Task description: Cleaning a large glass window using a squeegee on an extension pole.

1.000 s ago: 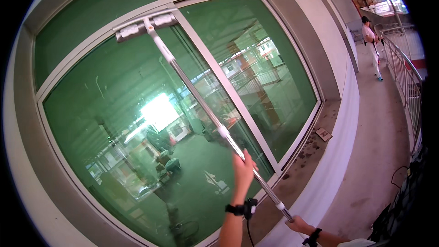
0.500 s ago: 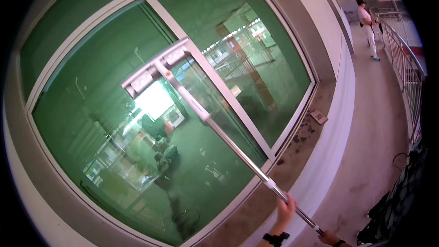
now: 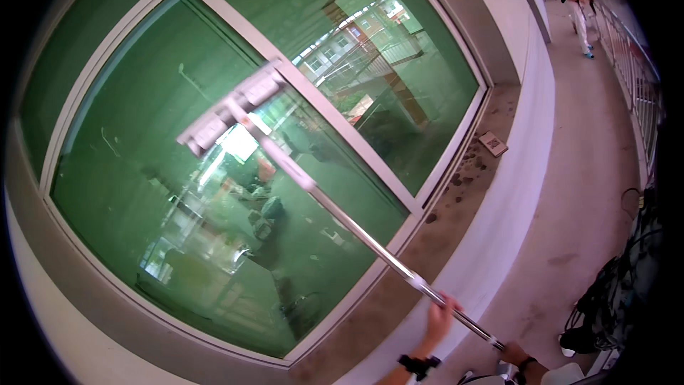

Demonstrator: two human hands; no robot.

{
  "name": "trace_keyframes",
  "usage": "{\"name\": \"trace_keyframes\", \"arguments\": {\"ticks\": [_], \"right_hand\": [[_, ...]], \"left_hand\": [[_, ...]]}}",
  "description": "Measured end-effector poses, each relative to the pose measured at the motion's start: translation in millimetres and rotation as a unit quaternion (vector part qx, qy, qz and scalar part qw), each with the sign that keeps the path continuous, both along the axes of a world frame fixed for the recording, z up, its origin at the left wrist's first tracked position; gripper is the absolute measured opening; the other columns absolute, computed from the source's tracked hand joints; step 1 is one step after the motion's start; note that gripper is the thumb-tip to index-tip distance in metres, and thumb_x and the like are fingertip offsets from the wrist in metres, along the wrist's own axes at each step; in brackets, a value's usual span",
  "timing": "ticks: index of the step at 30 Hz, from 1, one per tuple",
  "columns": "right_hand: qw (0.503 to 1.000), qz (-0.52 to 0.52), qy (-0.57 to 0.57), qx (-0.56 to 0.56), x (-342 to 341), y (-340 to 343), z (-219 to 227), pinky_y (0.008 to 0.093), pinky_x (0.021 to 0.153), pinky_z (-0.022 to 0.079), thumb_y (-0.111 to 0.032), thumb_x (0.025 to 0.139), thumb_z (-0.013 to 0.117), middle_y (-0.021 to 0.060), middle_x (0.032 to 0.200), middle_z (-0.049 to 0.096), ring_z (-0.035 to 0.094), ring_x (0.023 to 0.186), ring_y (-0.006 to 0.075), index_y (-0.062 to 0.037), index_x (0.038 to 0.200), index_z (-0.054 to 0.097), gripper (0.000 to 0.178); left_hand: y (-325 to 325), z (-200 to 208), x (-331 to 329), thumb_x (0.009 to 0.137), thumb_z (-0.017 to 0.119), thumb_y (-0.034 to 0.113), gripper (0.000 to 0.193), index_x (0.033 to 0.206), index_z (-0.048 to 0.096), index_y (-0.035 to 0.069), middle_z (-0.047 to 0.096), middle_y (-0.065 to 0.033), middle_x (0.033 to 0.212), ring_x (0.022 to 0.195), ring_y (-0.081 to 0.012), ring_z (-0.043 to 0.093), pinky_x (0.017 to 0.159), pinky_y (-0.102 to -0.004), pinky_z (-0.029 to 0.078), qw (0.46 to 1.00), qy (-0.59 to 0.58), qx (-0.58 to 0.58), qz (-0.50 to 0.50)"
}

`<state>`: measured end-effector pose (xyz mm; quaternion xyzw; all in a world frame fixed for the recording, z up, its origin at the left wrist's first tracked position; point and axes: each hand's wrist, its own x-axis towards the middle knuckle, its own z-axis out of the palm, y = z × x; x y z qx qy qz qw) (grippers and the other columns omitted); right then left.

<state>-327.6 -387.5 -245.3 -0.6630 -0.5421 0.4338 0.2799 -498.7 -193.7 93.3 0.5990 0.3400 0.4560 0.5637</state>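
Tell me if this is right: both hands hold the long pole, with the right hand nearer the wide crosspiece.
Not quite: the head view shows the left hand nearer the wide crosspiece; the right hand is farther down. Both do hold the long pole.

Your left hand (image 3: 440,316): bare. On that wrist you wear a black strap (image 3: 420,366) with a chunky, block-shaped dark unit; its finer details are too small to read. Your right hand (image 3: 514,353): bare too, with a narrower dark wristband (image 3: 527,363). Farther up your right arm, smooth pale cloth (image 3: 566,375), near white, apparently your sleeve, cut off by the lower edge.
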Motion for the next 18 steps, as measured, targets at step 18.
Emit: {"name": "trace_keyframes", "arguments": {"ticks": [18], "right_hand": [[0.997,0.006,0.060,-0.056,-23.7,-13.5,137.9,0.0417,0.056,0.048,-0.031,0.081,0.064,0.0250,0.062,0.059,0.062,0.062,0.0384,0.0045,0.070,0.061,0.037]], "left_hand": [[4.7,69.0,-8.8,0.096,0.052,0.014,0.014,0.102,0.045,0.004,0.052,-0.0014,0.067,0.059,-0.0104,0.057,0.053,-0.0218,0.042,0.999,0.010,0.043,-0.017]]}}
